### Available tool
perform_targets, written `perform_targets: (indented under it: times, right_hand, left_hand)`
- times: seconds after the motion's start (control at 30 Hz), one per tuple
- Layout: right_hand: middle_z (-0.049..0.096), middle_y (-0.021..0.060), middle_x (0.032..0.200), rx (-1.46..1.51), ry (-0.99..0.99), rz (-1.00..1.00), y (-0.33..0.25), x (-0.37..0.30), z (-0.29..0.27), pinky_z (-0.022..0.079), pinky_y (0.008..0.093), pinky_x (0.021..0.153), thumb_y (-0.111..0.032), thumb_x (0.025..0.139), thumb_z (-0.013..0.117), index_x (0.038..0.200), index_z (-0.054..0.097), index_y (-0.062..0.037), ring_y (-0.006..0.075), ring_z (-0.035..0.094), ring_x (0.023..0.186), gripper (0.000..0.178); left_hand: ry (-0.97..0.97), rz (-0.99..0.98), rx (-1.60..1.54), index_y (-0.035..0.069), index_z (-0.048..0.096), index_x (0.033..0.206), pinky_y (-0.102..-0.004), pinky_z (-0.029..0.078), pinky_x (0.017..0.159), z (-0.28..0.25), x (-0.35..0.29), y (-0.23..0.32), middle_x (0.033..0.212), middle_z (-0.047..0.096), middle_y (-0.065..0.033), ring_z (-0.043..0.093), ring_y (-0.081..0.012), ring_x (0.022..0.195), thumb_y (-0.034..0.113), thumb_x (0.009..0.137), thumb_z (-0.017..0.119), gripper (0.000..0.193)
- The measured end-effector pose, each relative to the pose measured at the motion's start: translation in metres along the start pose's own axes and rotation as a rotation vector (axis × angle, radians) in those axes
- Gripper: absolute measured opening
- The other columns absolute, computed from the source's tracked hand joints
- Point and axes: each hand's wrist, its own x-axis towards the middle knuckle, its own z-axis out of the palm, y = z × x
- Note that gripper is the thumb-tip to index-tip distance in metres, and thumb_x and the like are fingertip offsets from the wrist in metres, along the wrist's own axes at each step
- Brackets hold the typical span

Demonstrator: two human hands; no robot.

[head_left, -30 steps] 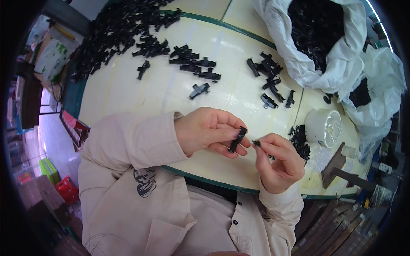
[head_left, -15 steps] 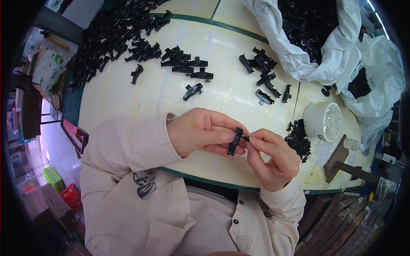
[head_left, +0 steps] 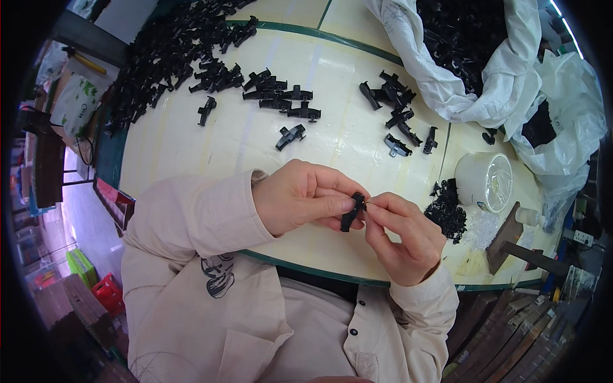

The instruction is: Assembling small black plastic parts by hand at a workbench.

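Between thumb and fingers, my left hand (head_left: 313,196) grips a black plastic part (head_left: 351,216), held upright above the near edge of the table. My right hand (head_left: 406,237) pinches a tiny dark piece (head_left: 364,205) against the right side of that part; its shape is mostly hidden by the fingertips. Beyond my hands lie loose black plastic parts, among them a single one (head_left: 290,136) with a greyish face. Another small cluster (head_left: 392,96) rests farther right. A heap of small black pieces (head_left: 445,214) sits right of my right hand.
A large pile of black parts (head_left: 172,51) covers the far left of the table (head_left: 211,153). At the far right stand a white sack (head_left: 440,96) of black pieces and a clear plastic bag (head_left: 568,121). Nearer are a white tape roll (head_left: 476,182) and a metal stand (head_left: 501,239).
My right hand has shifted slightly left, bringing the tiny piece up against the black plastic part. The left hand keeps its grip, almost unmoved.
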Motion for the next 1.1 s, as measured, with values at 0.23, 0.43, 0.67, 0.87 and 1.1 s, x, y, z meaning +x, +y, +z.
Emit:
perform_targets:
  times: [0.23,0.43,0.67,0.87,1.1]
  right_hand:
    - [0.064,0.0171,0.095,-0.063,-0.029,-0.063,0.001,-0.004,0.001,0.057,0.0298,0.064,0.009,0.068,0.072,0.094,0.063,0.0076,0.0265,0.067,0.077,0.027]
    - [0.064,0.018,0.096,-0.128,-0.016,-0.097,0.002,-0.005,0.005,0.057,0.0306,0.065,0.009,0.069,0.071,0.097,0.063,0.0087,0.028,0.068,0.078,0.03]
    - [0.064,0.0188,0.105,-0.205,0.013,-0.003,-0.003,-0.007,0.005,0.056,0.0286,0.069,0.009,0.077,0.066,0.107,0.061,0.0027,0.027,0.067,0.086,0.031]
    - [0.066,0.0201,0.096,-0.257,0.014,0.029,0.0,-0.006,0.005,0.055,0.0314,0.068,0.006,0.077,0.067,0.097,0.064,0.0061,0.0298,0.067,0.08,0.02]
    - [0.066,0.02,0.094,-0.269,-0.011,0.011,0.001,-0.007,0.006,0.056,0.0308,0.067,0.007,0.077,0.066,0.095,0.064,0.0067,0.0302,0.068,0.079,0.019]
  left_hand:
    - [0.034,0.045,0.058,-0.005,0.052,0.121,-0.0263,0.052,0.087,0.003,0.001,-0.003,0.109,0.063,-0.0119,0.063,-0.0154,0.098,0.008,0.095,0.05,0.029]
    - [0.061,0.055,0.023,-0.005,0.051,0.119,-0.026,0.052,0.086,0.001,0.001,-0.007,0.108,0.063,-0.0121,0.063,-0.0158,0.097,0.008,0.095,0.05,0.028]
    - [0.205,0.02,-0.006,-0.004,0.055,0.112,-0.0245,0.054,0.078,-0.004,0.0,-0.007,0.098,0.066,-0.0111,0.065,-0.0146,0.089,0.007,0.091,0.056,0.023]
    - [0.679,0.171,0.328,-0.004,0.065,0.09,-0.0203,0.054,0.064,-0.047,-0.039,-0.007,0.081,0.067,-0.0081,0.064,-0.0101,0.071,0.006,0.082,0.069,0.014]
    - [1.129,0.382,1.152,0.005,0.068,0.091,-0.0289,0.049,0.062,-0.069,-0.072,-0.008,0.089,0.065,-0.0095,0.06,-0.0163,0.069,0.024,0.073,0.077,0.028]
